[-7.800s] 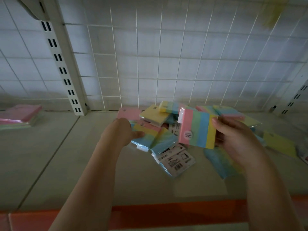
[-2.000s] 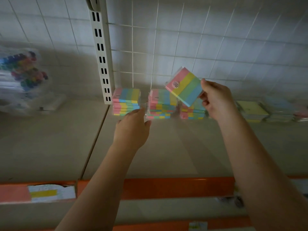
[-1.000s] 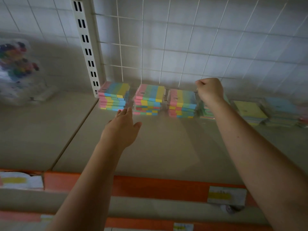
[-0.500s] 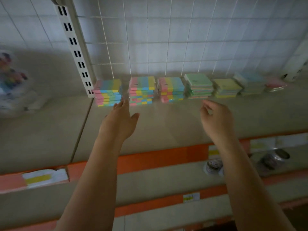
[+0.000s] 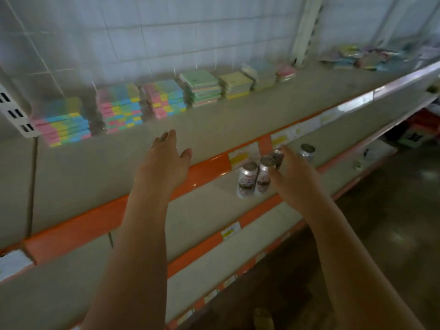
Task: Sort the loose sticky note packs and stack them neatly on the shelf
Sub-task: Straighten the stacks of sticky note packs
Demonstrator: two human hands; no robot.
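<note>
Along the back of the beige shelf (image 5: pixel 214 129) stand three stacks of rainbow-striped sticky note packs (image 5: pixel 121 108), then a green stack (image 5: pixel 201 88), a yellow stack (image 5: pixel 235 84), a pale blue stack (image 5: pixel 262 76) and a pink stack (image 5: pixel 285 72). A loose heap of packs (image 5: pixel 364 57) lies far right, past the white upright. My left hand (image 5: pixel 166 160) hovers over the shelf's front, fingers straight, holding nothing. My right hand (image 5: pixel 295 175) is lower, in front of the shelf edge, fingers relaxed and empty.
An orange price rail (image 5: pixel 209 163) with labels runs along the shelf front. On the shelf below stand small silver cans (image 5: pixel 254 179). White slotted uprights (image 5: pixel 304 29) rise at the back before a wire grid. Dark floor lies at the right.
The view has swung right and tilted. My right hand, which set the striped pack on a stack and let go, has dropped below the shelf edge. My left hand has drawn back from the stacks.
</note>
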